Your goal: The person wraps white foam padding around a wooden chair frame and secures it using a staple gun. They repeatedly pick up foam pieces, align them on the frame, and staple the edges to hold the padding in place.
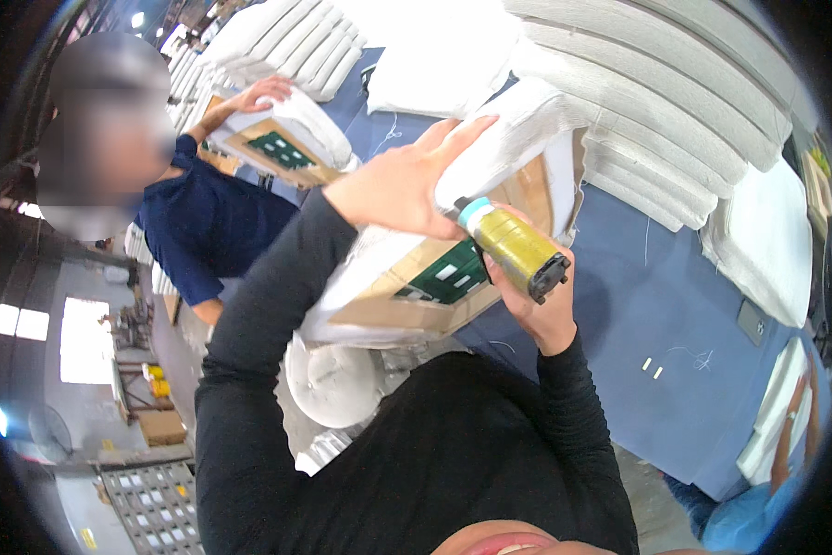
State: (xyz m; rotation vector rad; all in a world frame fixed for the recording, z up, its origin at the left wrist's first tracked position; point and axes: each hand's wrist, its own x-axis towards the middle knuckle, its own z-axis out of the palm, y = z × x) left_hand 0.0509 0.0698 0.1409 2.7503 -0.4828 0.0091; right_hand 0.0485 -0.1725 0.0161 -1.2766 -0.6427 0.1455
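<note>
A white padded cushion (513,129) stands tilted in front of me on the blue-covered table. Its underside faces me, with a tan board (369,310) and a green panel (445,274) with white rectangles. My left hand (411,180) grips the padded upper edge, fingers stretched over the white cloth and thumb on the near side. My right hand (541,310) is closed round a staple gun with a yellow barrel (517,245), a light blue band and a black end. The barrel hides part of the board and some of the right fingers; I cannot see the tool's nose.
Stacks of white cushions (647,102) line the far side of the blue table (619,305). Two small white pieces (653,368) and loose threads lie on it. A co-worker in dark blue (212,217) handles a similar cushion (282,139) at left; another in light blue (749,518) is lower right.
</note>
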